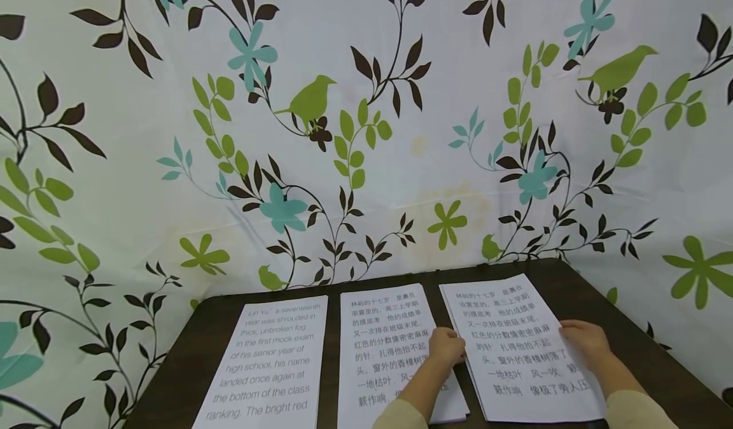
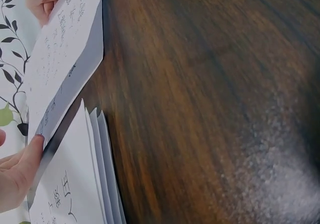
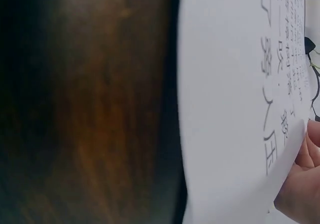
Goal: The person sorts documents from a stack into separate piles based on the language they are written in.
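Both hands hold a printed sheet of paper [image 1: 509, 349] with large Chinese characters, at the right of the table. My left hand [image 1: 446, 347] pinches its left edge. Its right edge is gripped by my right hand [image 1: 585, 341], the fingers partly hidden by the paper. In the left wrist view the sheet [image 2: 62, 44] stands tilted above the table, a shaded printed face showing under its near edge. The right wrist view shows the paper [image 3: 225, 104] bowed beside the right hand [image 3: 300, 184]. A stack of Chinese pages [image 1: 380, 346] lies under my left forearm.
An English-printed page [image 1: 266, 365] lies on the left of the dark wooden table [image 1: 214, 327]. Loose sheet edges of the middle stack [image 2: 102, 169] fan slightly near the table's front. A patterned cloth [image 1: 366, 161] with birds and leaves hangs behind the table.
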A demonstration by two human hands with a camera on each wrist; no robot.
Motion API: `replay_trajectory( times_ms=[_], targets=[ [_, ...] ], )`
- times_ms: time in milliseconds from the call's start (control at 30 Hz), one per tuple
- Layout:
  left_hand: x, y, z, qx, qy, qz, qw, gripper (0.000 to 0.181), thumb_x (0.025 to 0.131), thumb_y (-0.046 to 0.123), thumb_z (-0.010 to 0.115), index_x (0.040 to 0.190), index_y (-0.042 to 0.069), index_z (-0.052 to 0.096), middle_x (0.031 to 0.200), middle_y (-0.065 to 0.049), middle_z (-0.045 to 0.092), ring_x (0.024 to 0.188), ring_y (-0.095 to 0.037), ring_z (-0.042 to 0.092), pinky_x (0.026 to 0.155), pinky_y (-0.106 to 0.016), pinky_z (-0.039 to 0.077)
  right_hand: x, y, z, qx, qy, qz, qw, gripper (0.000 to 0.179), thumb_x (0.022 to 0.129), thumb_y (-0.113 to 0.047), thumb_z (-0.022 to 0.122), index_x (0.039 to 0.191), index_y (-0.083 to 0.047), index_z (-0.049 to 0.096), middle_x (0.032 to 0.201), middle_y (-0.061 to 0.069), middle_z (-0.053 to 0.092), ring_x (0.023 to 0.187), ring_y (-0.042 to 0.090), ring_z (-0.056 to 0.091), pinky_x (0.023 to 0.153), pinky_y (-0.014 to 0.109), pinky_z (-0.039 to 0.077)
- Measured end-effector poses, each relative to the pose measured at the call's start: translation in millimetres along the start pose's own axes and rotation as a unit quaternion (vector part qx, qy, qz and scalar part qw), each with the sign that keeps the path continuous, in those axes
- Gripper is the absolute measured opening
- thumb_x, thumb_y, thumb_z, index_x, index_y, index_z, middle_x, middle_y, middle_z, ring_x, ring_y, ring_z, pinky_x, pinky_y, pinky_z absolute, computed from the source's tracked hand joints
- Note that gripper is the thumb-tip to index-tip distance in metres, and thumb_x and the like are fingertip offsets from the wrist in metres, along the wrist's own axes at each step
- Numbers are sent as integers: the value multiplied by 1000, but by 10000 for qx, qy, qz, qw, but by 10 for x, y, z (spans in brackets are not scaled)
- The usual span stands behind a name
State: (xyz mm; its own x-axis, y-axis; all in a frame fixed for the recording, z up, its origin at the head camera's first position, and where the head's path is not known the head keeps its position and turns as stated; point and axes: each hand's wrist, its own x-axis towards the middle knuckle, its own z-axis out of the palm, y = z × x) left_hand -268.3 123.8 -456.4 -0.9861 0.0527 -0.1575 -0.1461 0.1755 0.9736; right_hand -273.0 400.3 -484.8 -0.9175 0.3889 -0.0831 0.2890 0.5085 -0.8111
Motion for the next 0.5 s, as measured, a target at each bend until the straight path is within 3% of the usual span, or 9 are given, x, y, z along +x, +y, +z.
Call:
replay_trajectory(
  times_ms=[333,400,500],
  targets=[
    [-30,14,1,440,-17,118,9990,28,72,3,55,96,-10,55,72,-9,51,59,-18,50,54,-31,45,-32,-98,-50,90,-324,-368,9988,51,88,-21,41,120,17,31,113,37,37,79,30,51,62,31,45],
    [-48,28,-6,469,-23,146,9988,29,71,3,56,97,-11,55,74,-9,51,59,-18,50,53,-32,45,-30,-113,-52,141,-405,-337,9985,53,89,-22,40,122,17,27,116,37,33,85,36,49,71,39,45],
    [-67,40,-17,491,-31,123,9987,29,72,5,57,97,-10,54,75,-9,51,60,-19,50,54,-32,45,26,-114,-65,219,-468,-219,9984,58,89,-24,39,126,16,20,124,38,22,106,48,33,86,52,32]
  ],
)
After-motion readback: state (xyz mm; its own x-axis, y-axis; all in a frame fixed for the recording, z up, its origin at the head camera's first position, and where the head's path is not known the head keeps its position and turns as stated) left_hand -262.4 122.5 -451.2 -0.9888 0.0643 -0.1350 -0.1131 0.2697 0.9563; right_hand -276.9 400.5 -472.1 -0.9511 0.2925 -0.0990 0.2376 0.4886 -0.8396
